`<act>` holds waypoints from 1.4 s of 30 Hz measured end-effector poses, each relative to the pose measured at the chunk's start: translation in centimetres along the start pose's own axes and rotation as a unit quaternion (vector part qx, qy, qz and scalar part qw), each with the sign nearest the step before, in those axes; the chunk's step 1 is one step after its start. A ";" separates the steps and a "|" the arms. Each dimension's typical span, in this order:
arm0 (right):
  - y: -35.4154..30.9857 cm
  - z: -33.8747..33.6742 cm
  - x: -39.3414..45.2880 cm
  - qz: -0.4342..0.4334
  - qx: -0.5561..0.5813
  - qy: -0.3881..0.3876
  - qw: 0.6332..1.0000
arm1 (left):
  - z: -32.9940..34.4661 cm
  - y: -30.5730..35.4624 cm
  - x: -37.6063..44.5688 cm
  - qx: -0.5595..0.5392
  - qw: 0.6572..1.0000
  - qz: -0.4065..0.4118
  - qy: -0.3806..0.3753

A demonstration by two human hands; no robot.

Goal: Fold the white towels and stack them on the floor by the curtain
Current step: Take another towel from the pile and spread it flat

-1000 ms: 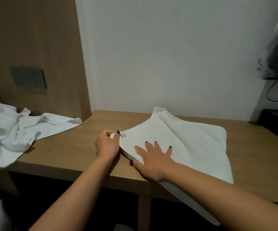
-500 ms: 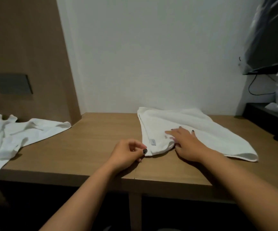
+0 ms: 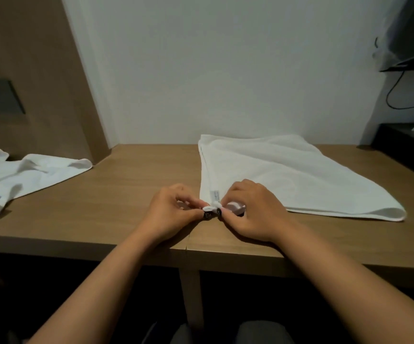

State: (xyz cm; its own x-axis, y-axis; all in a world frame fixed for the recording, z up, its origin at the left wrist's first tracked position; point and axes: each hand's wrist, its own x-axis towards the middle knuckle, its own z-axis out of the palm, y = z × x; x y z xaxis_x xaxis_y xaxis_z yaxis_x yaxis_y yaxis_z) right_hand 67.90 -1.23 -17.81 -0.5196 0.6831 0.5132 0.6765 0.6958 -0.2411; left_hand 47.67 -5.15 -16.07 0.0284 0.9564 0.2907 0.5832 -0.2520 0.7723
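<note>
Pinching the near corner of the folded white terry towel (image 3: 282, 177), my left hand (image 3: 173, 214) and right hand (image 3: 253, 212) meet thumb to thumb; the towel lies flat on the brown wooden desk (image 3: 131, 189), with a crumpled white towel (image 3: 22, 175) well apart at the left.

Room lighting is dim and even, with a muted, grey-green cast on the wall (image 3: 225, 70). No glare is present. The desk (image 3: 131, 189) carries soft shadows directly below each hand; the space under the desk is near black. Wide-angle distortion bends vertical lines left of the desk. Detail is soft overall, with slight compression smear.
</note>
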 end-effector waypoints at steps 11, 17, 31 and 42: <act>-0.2 0.1 -0.5 -0.038 0.115 0.109 0.987 | 0.4 -0.3 -0.4 0.038 0.994 0.103 -0.007; -0.8 0.4 -0.5 -0.054 0.137 0.124 0.981 | 0.0 -0.5 -0.4 -0.089 0.995 0.041 0.028; -1.2 0.7 -0.4 -0.071 0.178 0.128 0.973 | 0.1 -0.3 -0.2 -0.132 0.988 0.074 0.008; -1.2 1.0 -0.2 -0.095 0.079 0.117 0.985 | 0.5 -0.8 0.2 -0.027 0.990 0.132 0.044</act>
State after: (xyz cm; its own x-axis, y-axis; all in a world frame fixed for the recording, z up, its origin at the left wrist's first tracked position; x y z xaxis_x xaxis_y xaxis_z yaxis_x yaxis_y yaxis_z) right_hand 66.67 -2.01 -18.51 -0.4815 0.4806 0.7329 0.4797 0.8444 -0.2386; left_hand 47.64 -4.67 -16.93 0.1020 0.8400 0.5329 0.5202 -0.5017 0.6912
